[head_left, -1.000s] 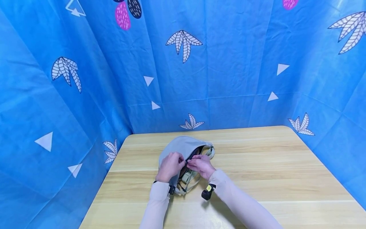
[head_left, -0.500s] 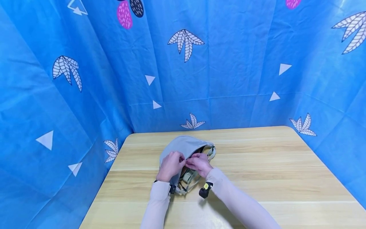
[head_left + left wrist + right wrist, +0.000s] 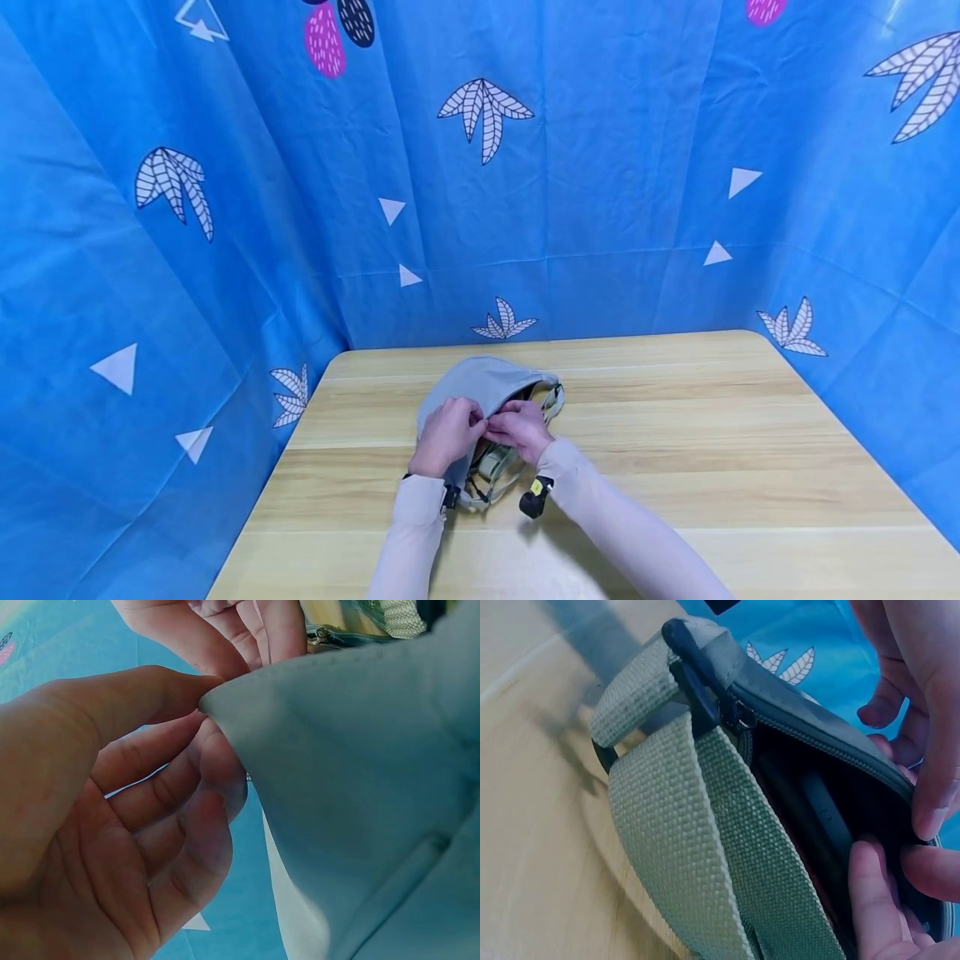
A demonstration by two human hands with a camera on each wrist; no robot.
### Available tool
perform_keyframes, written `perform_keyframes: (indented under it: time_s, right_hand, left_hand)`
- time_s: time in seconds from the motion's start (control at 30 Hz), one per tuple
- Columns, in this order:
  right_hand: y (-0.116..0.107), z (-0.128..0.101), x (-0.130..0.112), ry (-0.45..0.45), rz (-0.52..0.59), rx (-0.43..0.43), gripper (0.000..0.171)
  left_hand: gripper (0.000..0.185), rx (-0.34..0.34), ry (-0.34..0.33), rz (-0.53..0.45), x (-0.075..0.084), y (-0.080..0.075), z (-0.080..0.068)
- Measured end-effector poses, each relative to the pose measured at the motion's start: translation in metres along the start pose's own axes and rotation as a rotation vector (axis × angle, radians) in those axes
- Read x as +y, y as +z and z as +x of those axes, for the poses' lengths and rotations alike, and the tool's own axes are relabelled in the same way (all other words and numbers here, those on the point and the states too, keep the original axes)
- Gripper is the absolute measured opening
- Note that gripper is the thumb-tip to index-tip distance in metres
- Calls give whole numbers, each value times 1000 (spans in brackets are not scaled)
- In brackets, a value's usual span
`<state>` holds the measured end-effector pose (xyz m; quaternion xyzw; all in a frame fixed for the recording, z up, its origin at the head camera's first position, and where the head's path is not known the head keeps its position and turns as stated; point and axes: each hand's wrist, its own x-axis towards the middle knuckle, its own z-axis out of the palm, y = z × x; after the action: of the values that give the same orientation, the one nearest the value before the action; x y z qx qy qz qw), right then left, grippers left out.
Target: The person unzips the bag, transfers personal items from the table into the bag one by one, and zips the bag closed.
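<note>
The left hand (image 3: pixel 447 433) pinches the grey fabric edge of the pouch (image 3: pixel 480 383), which lies on the tabletop (image 3: pixel 675 433). Just beside it, the right hand (image 3: pixel 519 430) has its fingers at the zipper opening; what they grip is hidden. The pouch's webbing strap (image 3: pixel 705 847) is partly cut off.
</note>
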<state>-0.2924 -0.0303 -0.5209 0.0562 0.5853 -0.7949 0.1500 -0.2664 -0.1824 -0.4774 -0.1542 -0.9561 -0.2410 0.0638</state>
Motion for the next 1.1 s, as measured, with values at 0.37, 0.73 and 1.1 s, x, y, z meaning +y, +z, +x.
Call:
perform_keyframes:
  time_s: [0.37,0.73,1.1]
  right_hand:
    - [3,3,0,-36,-75,23,11]
    - [7,5,2,-39,-148,75,16]
    - [6,4,0,-60,-164,82,12]
  left_hand:
    - [13,3,-2,-2,2,-3,-1]
    - [14,-4,-4,-11,2,-2,-1]
    - [11,1,-4,-7,2,-3,-1]
